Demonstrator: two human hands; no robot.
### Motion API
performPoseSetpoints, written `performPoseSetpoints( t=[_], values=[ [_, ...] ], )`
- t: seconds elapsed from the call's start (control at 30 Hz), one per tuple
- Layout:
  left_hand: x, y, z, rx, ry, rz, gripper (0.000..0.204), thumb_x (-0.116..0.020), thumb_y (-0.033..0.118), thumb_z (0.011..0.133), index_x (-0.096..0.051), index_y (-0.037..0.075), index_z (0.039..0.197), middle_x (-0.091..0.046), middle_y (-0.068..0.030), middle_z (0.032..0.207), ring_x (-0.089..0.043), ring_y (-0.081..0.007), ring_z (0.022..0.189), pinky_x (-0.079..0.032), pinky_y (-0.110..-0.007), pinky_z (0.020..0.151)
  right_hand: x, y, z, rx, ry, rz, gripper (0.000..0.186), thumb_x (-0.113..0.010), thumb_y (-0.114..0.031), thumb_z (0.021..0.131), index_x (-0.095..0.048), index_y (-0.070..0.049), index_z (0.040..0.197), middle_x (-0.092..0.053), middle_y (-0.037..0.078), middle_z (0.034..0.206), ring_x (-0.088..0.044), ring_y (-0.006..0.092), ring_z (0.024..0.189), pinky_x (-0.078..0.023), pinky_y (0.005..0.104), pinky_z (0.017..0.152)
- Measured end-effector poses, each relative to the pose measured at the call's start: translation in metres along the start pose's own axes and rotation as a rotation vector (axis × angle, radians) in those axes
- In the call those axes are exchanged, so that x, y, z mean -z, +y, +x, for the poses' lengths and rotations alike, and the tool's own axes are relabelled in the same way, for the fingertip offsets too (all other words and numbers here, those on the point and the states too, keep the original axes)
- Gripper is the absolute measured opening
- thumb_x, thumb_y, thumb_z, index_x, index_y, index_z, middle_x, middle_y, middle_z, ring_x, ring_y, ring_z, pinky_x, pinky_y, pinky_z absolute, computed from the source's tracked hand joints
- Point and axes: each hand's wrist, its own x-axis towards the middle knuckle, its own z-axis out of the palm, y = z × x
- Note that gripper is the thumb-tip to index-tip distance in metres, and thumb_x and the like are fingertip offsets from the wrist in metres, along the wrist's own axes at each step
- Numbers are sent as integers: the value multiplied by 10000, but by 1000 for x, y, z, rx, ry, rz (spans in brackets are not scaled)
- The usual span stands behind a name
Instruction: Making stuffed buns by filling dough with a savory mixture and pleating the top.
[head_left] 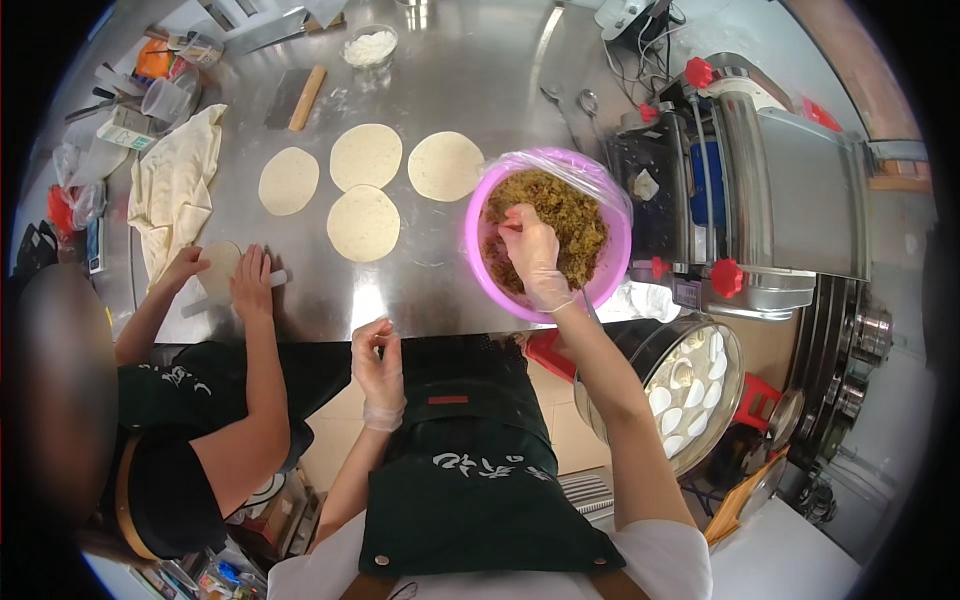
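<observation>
My right hand (530, 255), in a clear glove, reaches into a pink bowl (478, 262) lined with clear plastic and full of brownish-green chopped filling (570, 215); its fingers pinch a thin utensil in the filling. My left hand (378, 368), also gloved, hovers at the steel table's near edge, fingers curled and loosely apart, holding nothing that I can see. Several flat round dough wrappers (364, 222) lie on the steel table (440, 90) left of the bowl.
A person at my left rolls a dough disc (221, 262) with a small rolling pin. A cream cloth (175, 185), a scraper (295, 97) and a flour bowl (370, 46) sit farther back. A steel dough machine (770, 190) stands right; a steamer tray of white buns (690, 385) sits below it.
</observation>
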Motion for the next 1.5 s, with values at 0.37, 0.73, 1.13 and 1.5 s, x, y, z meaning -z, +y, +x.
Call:
performPoseSetpoints(
  t=[0.37, 0.73, 1.13, 1.5],
  values=[
    [5, -8, -1, 130, 30, 44, 196, -604, -33, 882, -604, 52, 1059, -597, -24, 1038, -552, -115, 952, -433, -264, 811, -54, -8, 4, -504, 261, 786, 229, -562, 62, 799, -603, 22, 1020, -718, 147, 921, -685, 214, 870, -524, 302, 788],
    [-5, -11, -6, 176, 0, -16, 148, -597, -5, 901, -596, 56, 1036, -599, -28, 1060, -554, -120, 992, -429, -274, 845, -40, -8, 8, -416, 207, 753, 230, -564, 50, 792, -618, 35, 1015, -715, 125, 926, -686, 202, 821, -529, 327, 744],
    [-20, -6, -5, 146, -47, 15, 158, -581, -33, 904, -583, 50, 1038, -598, -50, 1082, -570, -138, 1006, -451, -275, 839, 39, -26, -16, -710, -63, 1427, 277, -617, -78, 882, -544, 0, 1138, -678, 98, 1053, -635, 131, 864, -461, 228, 728],
    [-84, 37, 6, -33, -315, -46, 256, -569, -77, 888, -565, 39, 1117, -578, -58, 1095, -564, -137, 985, -452, -287, 867, 114, -22, -83, -636, 177, 1319, 410, -717, -90, 820, -543, 24, 1173, -689, 109, 1027, -633, 120, 832, -470, 244, 705]
  ],
)
